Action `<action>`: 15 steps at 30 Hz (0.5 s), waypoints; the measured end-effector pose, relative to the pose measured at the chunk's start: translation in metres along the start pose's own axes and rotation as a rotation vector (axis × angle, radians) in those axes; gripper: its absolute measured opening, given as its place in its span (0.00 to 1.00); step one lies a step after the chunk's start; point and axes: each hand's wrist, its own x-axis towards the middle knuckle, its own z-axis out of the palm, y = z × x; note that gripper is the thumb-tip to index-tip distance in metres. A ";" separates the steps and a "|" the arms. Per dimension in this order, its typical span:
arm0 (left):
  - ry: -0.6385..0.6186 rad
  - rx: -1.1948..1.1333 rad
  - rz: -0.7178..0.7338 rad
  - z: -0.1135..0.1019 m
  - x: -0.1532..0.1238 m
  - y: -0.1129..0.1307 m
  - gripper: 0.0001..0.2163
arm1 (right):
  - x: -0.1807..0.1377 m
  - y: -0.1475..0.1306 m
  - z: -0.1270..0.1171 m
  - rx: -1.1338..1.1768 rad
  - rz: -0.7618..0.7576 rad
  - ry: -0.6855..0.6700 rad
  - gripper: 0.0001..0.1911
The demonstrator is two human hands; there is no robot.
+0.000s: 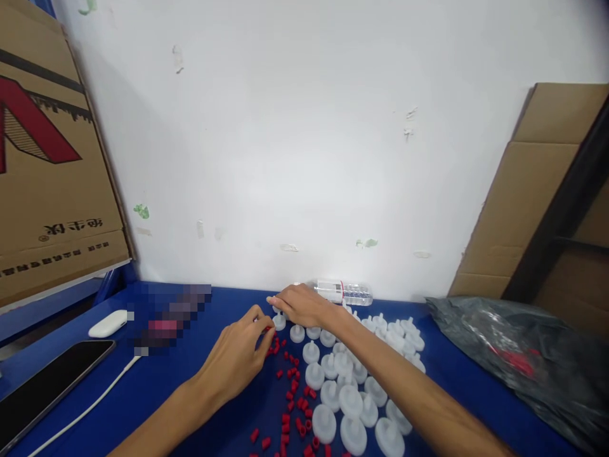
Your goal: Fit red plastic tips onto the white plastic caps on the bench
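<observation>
My left hand point(240, 348) is curled in a pinch at the far end of a scatter of small red caps point(295, 384). Red shows by its fingertips, but whether a cap is between them is hard to tell. Just beyond and to the right, my right hand point(301, 306) reaches across with its fingers pointing left and closed together. White plastic lies close under those fingertips, and the grip itself is hidden. Below the right forearm spread several white round discs with short stems point(351, 401), some overlapping. One stemmed white disc point(279, 322) stands between the two hands.
A clear plastic bottle point(356, 294) lies against the white wall. To the right is a grey plastic bag point(518, 355) with red inside. A phone point(52, 387), white case point(108, 324) and white cable point(90, 406) lie left. Cardboard point(57, 190) stands at both sides.
</observation>
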 end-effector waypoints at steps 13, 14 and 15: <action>-0.076 0.049 -0.003 0.005 0.001 -0.004 0.10 | -0.024 -0.004 -0.015 0.047 -0.026 0.100 0.27; -0.085 0.044 0.007 0.005 0.001 -0.004 0.11 | -0.030 -0.001 -0.019 0.047 -0.020 0.124 0.27; -0.095 0.037 0.018 0.005 0.000 -0.004 0.11 | -0.038 0.003 -0.024 0.046 -0.009 0.148 0.27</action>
